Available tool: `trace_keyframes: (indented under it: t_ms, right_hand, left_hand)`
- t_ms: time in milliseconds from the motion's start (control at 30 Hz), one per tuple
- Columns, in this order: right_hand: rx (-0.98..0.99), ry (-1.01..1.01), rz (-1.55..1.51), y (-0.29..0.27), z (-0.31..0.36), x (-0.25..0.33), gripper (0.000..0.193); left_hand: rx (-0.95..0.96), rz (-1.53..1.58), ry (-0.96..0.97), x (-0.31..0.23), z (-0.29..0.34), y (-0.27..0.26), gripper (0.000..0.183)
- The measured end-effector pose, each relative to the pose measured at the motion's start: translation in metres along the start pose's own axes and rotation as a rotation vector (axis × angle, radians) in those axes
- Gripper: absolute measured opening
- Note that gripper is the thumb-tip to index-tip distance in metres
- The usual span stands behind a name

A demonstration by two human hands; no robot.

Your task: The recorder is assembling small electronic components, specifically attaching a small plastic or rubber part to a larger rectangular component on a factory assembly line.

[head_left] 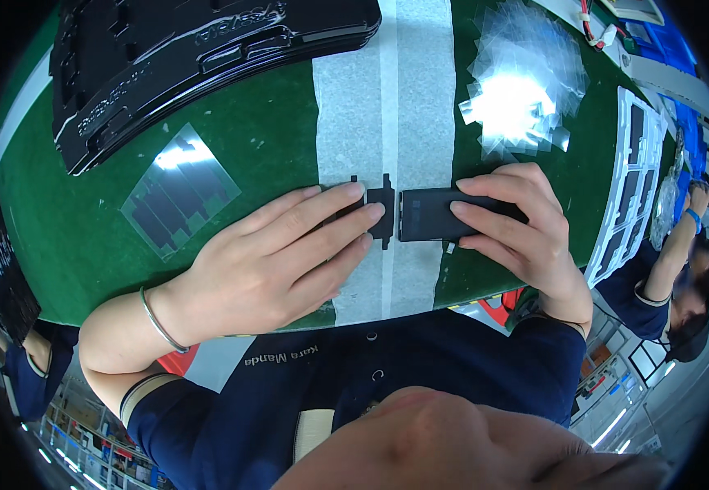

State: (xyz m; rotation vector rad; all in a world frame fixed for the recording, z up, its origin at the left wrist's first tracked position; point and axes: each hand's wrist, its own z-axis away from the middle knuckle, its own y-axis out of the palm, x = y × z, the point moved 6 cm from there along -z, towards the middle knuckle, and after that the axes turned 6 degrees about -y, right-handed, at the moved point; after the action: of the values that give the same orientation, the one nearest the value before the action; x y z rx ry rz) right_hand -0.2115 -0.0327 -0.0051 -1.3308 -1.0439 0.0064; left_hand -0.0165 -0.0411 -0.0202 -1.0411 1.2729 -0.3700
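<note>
Both of my hands meet over the pale paper strip at the middle of the green mat. My left hand (281, 253) lies palm down with its fingertips pressed on a thin black tabbed piece (382, 211); its thumb is hidden beneath. A flat black battery (430, 216), with a yellowish left edge, is gripped by the fingers of my right hand (526, 220). A narrow gap separates the battery from the tabbed piece, and the two lie side by side. Left of my hands rests a clear sheet (181, 196) bearing dark grey strips.
Stacked black moulded trays (216, 61) fill the far left. Loose clear films (526, 90) lie in a shiny pile at far right. A white frame tray (628, 188) with dark pieces stands along the right edge. Another person's arm (673, 249) shows at right.
</note>
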Motion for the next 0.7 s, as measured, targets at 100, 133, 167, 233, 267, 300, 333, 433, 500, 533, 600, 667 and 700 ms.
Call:
trace_keyframes:
  t_ms: [100,133,167,233,267,300,333,433,500,533,600,667,700]
  right_hand:
    - [-0.015,-0.010,-0.008,0.0000,-0.0008,-0.0006,0.038]
    - [-0.021,-0.014,-0.011,0.0001,-0.0011,-0.0006,0.038]
    - [-0.021,-0.020,-0.022,0.0017,-0.0014,-0.0004,0.039]
    - [-0.021,-0.031,-0.045,0.0053,-0.0023,0.0002,0.039]
    - [-0.017,-0.028,-0.043,0.0060,-0.0027,-0.0001,0.040]
    - [-0.013,-0.026,-0.042,0.0063,-0.0031,-0.0002,0.040]
    - [-0.010,-0.023,-0.041,0.0068,-0.0034,-0.0004,0.040]
    - [-0.010,-0.019,-0.037,0.0070,-0.0031,-0.0002,0.040]
    - [-0.004,-0.016,-0.035,0.0070,-0.0033,-0.0005,0.040]
    - [-0.001,-0.014,-0.034,0.0070,-0.0035,-0.0006,0.040]
    - [0.000,-0.016,-0.035,0.0075,-0.0038,-0.0013,0.040]
    - [0.001,-0.016,-0.032,0.0075,-0.0042,-0.0014,0.040]
    - [0.001,-0.016,-0.030,0.0074,-0.0042,-0.0012,0.040]
  left_hand:
    - [0.015,-0.007,0.008,0.0011,-0.0006,0.0011,0.046]
    - [0.022,-0.013,0.011,0.0013,-0.0008,0.0015,0.045]
    - [0.023,-0.015,0.011,0.0015,-0.0009,0.0017,0.045]
    - [0.024,-0.019,0.012,0.0015,-0.0010,0.0023,0.045]
    - [0.021,-0.017,0.012,0.0019,-0.0007,0.0029,0.044]
    - [0.018,-0.015,0.012,0.0022,-0.0003,0.0037,0.043]
    - [0.015,-0.014,0.012,0.0025,0.0000,0.0040,0.043]
    - [0.014,-0.034,0.024,0.0020,0.0000,0.0039,0.042]
    - [0.017,-0.040,0.026,0.0024,0.0000,0.0042,0.041]
    - [0.018,-0.043,0.028,0.0025,0.0000,0.0043,0.041]
    - [0.013,-0.049,0.020,0.0025,0.0011,0.0052,0.041]
    - [0.014,-0.052,0.019,0.0029,0.0015,0.0057,0.041]
    - [0.017,-0.052,0.022,0.0031,0.0014,0.0058,0.041]
